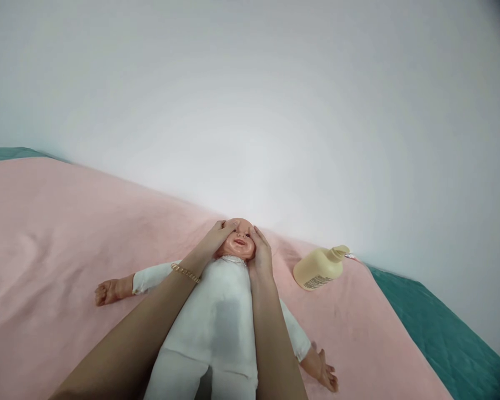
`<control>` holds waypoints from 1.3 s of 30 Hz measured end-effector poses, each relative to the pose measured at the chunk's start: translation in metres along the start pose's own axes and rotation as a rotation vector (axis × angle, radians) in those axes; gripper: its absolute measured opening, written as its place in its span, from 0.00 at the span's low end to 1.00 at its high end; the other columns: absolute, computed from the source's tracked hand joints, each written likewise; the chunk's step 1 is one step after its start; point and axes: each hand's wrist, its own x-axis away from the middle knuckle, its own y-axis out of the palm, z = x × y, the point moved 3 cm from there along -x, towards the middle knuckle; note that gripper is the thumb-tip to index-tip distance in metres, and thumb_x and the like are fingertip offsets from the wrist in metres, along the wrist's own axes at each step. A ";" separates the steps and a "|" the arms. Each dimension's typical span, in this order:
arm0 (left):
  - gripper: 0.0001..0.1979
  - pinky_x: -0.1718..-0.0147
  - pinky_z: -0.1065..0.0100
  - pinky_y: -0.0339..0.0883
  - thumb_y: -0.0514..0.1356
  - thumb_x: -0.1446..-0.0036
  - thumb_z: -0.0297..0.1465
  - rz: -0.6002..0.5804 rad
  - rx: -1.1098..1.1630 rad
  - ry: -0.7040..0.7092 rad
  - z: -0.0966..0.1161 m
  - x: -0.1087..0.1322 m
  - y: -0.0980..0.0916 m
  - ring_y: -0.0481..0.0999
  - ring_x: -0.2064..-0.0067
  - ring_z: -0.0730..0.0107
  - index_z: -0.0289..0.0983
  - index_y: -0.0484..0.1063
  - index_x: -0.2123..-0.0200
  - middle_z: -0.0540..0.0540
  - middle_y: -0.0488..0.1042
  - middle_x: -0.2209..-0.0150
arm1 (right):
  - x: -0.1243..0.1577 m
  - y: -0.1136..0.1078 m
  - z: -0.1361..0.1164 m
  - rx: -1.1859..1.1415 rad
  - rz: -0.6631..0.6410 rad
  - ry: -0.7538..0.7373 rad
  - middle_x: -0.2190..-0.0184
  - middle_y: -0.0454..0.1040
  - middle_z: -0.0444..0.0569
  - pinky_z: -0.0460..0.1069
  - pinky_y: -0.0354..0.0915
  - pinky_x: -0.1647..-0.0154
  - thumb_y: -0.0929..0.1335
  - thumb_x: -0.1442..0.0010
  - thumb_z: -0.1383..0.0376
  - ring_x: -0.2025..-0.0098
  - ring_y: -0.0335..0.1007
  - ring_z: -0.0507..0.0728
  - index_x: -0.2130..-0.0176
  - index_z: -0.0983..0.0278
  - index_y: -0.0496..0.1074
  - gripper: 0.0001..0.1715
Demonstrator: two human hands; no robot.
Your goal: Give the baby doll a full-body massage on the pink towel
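Note:
A baby doll (216, 322) in a white suit lies on its back on a pink blanket (58, 233), arms spread. My left hand (214, 239) rests on the left side of the doll's head (240, 240), fingers stretched flat over the forehead; a gold bracelet circles that wrist. My right hand (260, 250) lies flat along the right cheek, fingers extended. Both hands touch the face and hold nothing.
A cream pump bottle (319, 268) lies on its side on the blanket to the doll's right. A teal sheet (433, 328) shows beyond the blanket's right edge and at far left. A white wall rises behind.

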 end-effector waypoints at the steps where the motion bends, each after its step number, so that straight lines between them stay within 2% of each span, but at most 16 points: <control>1: 0.17 0.61 0.65 0.73 0.65 0.45 0.42 0.008 -0.037 -0.009 0.001 0.001 -0.001 0.78 0.54 0.56 0.36 0.69 0.59 0.39 0.76 0.56 | 0.002 0.001 -0.002 -0.006 0.013 0.031 0.60 0.80 0.52 0.58 0.74 0.53 0.78 0.56 0.61 0.57 0.78 0.62 0.54 0.64 0.71 0.30; 4: 0.17 0.62 0.68 0.73 0.66 0.46 0.40 0.007 -0.110 -0.032 0.003 0.001 -0.002 0.78 0.54 0.57 0.35 0.66 0.60 0.37 0.75 0.54 | 0.008 0.004 -0.009 -0.021 0.046 0.083 0.60 0.80 0.52 0.57 0.75 0.54 0.79 0.60 0.64 0.58 0.78 0.62 0.52 0.64 0.70 0.35; 9: 0.20 0.62 0.66 0.74 0.69 0.50 0.39 0.003 -0.159 -0.009 0.001 -0.005 -0.003 0.78 0.55 0.56 0.35 0.65 0.61 0.36 0.75 0.55 | 0.016 0.009 -0.014 -0.013 0.067 0.090 0.62 0.80 0.50 0.56 0.75 0.57 0.77 0.59 0.67 0.61 0.79 0.61 0.51 0.64 0.69 0.35; 15: 0.19 0.65 0.66 0.74 0.68 0.49 0.39 0.003 -0.193 -0.006 -0.002 -0.007 -0.005 0.79 0.58 0.57 0.36 0.66 0.61 0.38 0.76 0.57 | 0.015 0.008 -0.013 0.054 0.095 0.075 0.66 0.80 0.49 0.55 0.76 0.61 0.77 0.59 0.67 0.63 0.79 0.61 0.55 0.63 0.70 0.30; 22: 0.16 0.65 0.67 0.73 0.66 0.47 0.39 0.010 -0.228 -0.022 0.000 -0.005 -0.005 0.79 0.57 0.57 0.37 0.65 0.61 0.40 0.76 0.58 | 0.012 0.005 -0.011 0.075 0.092 0.051 0.66 0.80 0.49 0.55 0.76 0.61 0.77 0.58 0.65 0.63 0.78 0.61 0.57 0.63 0.71 0.27; 30: 0.15 0.58 0.65 0.71 0.64 0.45 0.39 0.048 -0.213 0.023 -0.001 -0.008 -0.004 0.77 0.52 0.55 0.36 0.69 0.59 0.37 0.76 0.53 | 0.008 0.005 -0.011 0.091 0.134 0.040 0.68 0.80 0.48 0.53 0.75 0.61 0.76 0.55 0.62 0.63 0.78 0.59 0.62 0.63 0.72 0.19; 32: 0.16 0.57 0.64 0.71 0.63 0.44 0.41 0.024 -0.186 0.052 -0.002 -0.010 -0.003 0.77 0.52 0.55 0.35 0.70 0.59 0.37 0.76 0.53 | 0.006 0.004 -0.010 0.075 0.133 0.031 0.68 0.80 0.48 0.53 0.75 0.61 0.76 0.54 0.62 0.63 0.78 0.59 0.63 0.63 0.72 0.18; 36: 0.19 0.55 0.62 0.70 0.61 0.44 0.46 -0.120 -0.129 0.121 -0.003 -0.013 -0.001 0.77 0.52 0.54 0.35 0.72 0.62 0.37 0.78 0.55 | -0.003 -0.001 -0.004 -0.002 0.082 0.057 0.67 0.80 0.49 0.55 0.75 0.58 0.75 0.55 0.63 0.62 0.78 0.60 0.62 0.63 0.72 0.18; 39: 0.17 0.54 0.62 0.70 0.62 0.45 0.44 -0.121 -0.067 0.123 -0.006 -0.016 -0.002 0.77 0.52 0.54 0.34 0.73 0.65 0.38 0.79 0.57 | -0.010 -0.006 0.000 -0.040 0.048 0.073 0.65 0.81 0.50 0.57 0.75 0.56 0.75 0.55 0.64 0.60 0.78 0.62 0.61 0.63 0.72 0.20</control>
